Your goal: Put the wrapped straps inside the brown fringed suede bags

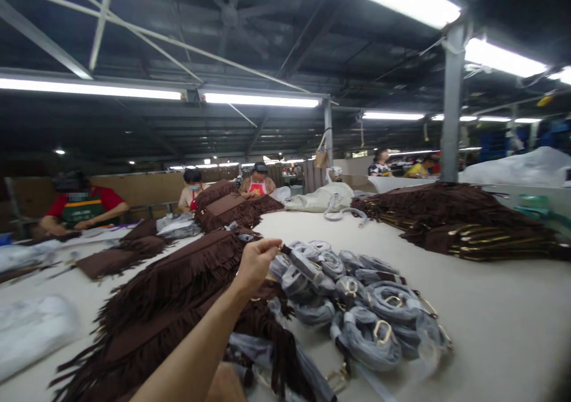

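My left hand (256,265) reaches over the table, fingers pinched at the metal-tipped end of a bag strap (307,266) wrapped in clear plastic. That strap lies at the near-left side of a heap of coiled, plastic-wrapped straps (392,301) with gold-coloured clasps. Below my left forearm, my right hand (225,384) shows only in part, blurred at the bottom edge, its fingers hidden. Dark brown fringed bags (165,271) lie in overlapping rows to the left of and under my left arm. Brown fringe (285,348) and more wrapped straps lie just right of my right hand.
A tall stack of brown fringed pieces with gold zippers (491,241) stands at the right. More brown pieces (232,206) are piled farther back. A white sack (321,197) lies on the far table (267,226). White plastic (35,330) sits at left. Several people work beyond.
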Tool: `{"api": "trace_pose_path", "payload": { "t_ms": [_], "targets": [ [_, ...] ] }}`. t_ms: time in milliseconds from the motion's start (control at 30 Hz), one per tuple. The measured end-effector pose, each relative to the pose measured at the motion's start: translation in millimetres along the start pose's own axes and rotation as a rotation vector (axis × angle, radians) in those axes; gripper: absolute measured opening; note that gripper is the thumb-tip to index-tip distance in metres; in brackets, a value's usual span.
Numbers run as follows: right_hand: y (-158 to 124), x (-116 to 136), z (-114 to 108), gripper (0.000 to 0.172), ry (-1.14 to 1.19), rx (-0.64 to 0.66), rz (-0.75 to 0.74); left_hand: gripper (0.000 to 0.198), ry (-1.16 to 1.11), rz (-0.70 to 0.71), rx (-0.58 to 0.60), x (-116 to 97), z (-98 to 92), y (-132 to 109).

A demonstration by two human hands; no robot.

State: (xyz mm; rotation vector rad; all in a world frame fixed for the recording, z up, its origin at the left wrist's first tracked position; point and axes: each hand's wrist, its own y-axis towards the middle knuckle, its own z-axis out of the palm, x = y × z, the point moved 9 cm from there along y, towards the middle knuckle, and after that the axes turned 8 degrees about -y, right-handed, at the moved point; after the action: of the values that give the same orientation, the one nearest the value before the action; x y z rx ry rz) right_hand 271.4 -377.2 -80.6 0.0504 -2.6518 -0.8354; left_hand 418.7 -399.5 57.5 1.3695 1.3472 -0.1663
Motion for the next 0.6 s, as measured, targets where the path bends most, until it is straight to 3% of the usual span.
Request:
{"api": "trace_pose_path", "payload": {
  "t_ms": [100, 167, 233, 300, 400, 533, 600],
  "targets": [
    [-18.5, 6.6, 9.2, 0.01, -0.076, 0.119, 0.035, 0.034, -0.046, -0.043, -0.191, -13.6, -91.4, -19.8],
    [-24.9, 8.4, 3.1, 0.01, -0.076, 0.102, 0.047, 0.03, -0.004, -0.05, -0.3, -24.5, -149.3, -48.8],
    [-27.1, 13.4, -3.2, 0.014, -0.038, 0.081, 0.003, 0.03, 0.1, -0.064, -0.371, -31.6, -194.9, -84.9],
    [-27.6, 18.7, -8.3, 0.016, -0.012, 0.07, -0.037, 0.031, 0.226, -0.092, -0.398, -30.7, -225.2, -122.1],
    [-27.9, 29.5, -15.9, 0.017, 0.014, 0.05, -0.08, 0.039, 0.348, -0.163, -0.353, -14.3, -242.8, -169.2],
    [-26.1, 45.1, -22.1, 0.018, 0.119, 0.03, -0.122, 0.066, 0.27, -0.255, -0.3, 12.2, -234.0, -204.1],
    [-24.4, 43.2, -20.6, 0.019, 0.257, 0.046, -0.053, 0.051, 0.192, -0.29, -0.315, 20.1, -223.6, -210.1]
  ]
}}
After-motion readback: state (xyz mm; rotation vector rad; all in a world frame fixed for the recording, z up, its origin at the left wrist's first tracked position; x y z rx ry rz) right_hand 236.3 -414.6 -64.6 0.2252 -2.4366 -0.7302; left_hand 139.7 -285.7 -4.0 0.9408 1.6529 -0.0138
